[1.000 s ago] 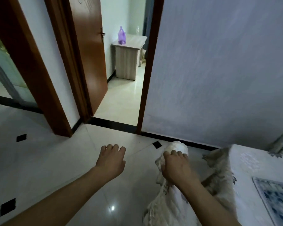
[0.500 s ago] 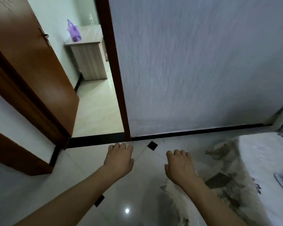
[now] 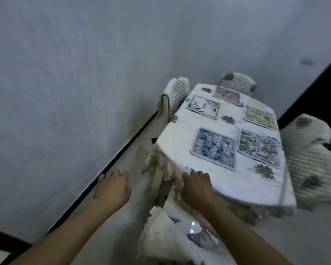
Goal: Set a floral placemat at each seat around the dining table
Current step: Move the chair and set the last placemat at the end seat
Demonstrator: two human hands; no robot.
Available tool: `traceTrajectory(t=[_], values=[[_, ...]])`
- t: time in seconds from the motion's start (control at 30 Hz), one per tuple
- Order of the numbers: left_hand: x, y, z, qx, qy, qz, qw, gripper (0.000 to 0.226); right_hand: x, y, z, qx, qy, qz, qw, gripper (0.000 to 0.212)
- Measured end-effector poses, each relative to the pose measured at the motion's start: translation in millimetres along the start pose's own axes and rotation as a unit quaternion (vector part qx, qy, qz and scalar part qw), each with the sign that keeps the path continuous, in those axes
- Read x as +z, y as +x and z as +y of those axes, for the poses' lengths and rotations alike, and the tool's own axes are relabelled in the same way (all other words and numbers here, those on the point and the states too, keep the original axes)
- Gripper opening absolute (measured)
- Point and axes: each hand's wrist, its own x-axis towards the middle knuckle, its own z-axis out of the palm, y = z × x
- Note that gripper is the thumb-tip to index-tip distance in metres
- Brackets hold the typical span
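Note:
Several floral placemats lie on the white-clothed dining table (image 3: pixel 176 142). A blue one (image 3: pixel 213 148) and a green-purple one (image 3: pixel 259 148) are nearest. Farther off are a yellow-green one (image 3: pixel 260 117), a white one with blue flowers (image 3: pixel 203 106) and a pink one (image 3: pixel 226 95) at the far end. My right hand (image 3: pixel 196 186) is at the table's near corner, fingers curled over the top of the near chair's back (image 3: pixel 170 236), which wears a white cover. My left hand (image 3: pixel 112 188) hovers over the floor to the left, loosely curled and holding nothing.
Covered chairs stand at the left side (image 3: pixel 177 92), the far end (image 3: pixel 237 84) and the right side (image 3: pixel 310 150). A grey wall (image 3: pixel 75 92) with a black skirting runs close along the table's left. Pale tiled floor (image 3: pixel 118 226) lies below my hands.
My view has swung right from the doorway to the table, so the placemats now show. My right hand stays on the near chair's back. My left hand still hangs free.

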Motion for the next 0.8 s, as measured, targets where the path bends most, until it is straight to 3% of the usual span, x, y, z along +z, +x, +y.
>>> traceTrajectory(t=[0.23, 0.4, 0.57, 0.7, 0.8], values=[[-15.0, 81.5, 86.2, 0.157, 0.009, -0.018, 0.987, 0.034, 15.5, -41.6, 85.0, 0.190, 0.014, -0.028, 0.981, 0.024], [-5.4, 144.5, 156.2, 0.199, 0.036, -0.030, 0.979, 0.034, 39.8, -21.5, 154.2, 0.251, 0.041, -0.040, 0.966, 0.024], [27.7, 225.1, 214.9, 0.180, 0.013, -0.046, 0.982, 0.034, 77.0, 49.0, 240.8, 0.264, 0.059, -0.035, 0.962, 0.026], [63.2, 285.9, 249.5, 0.122, -0.135, -0.065, 0.981, 0.033, 114.0, 105.7, 304.7, 0.277, 0.116, -0.063, 0.952, 0.025], [92.5, 322.7, 269.6, 0.036, -0.239, -0.099, 0.965, 0.033, 143.9, 135.4, 341.0, 0.302, 0.221, -0.107, 0.921, 0.032]])
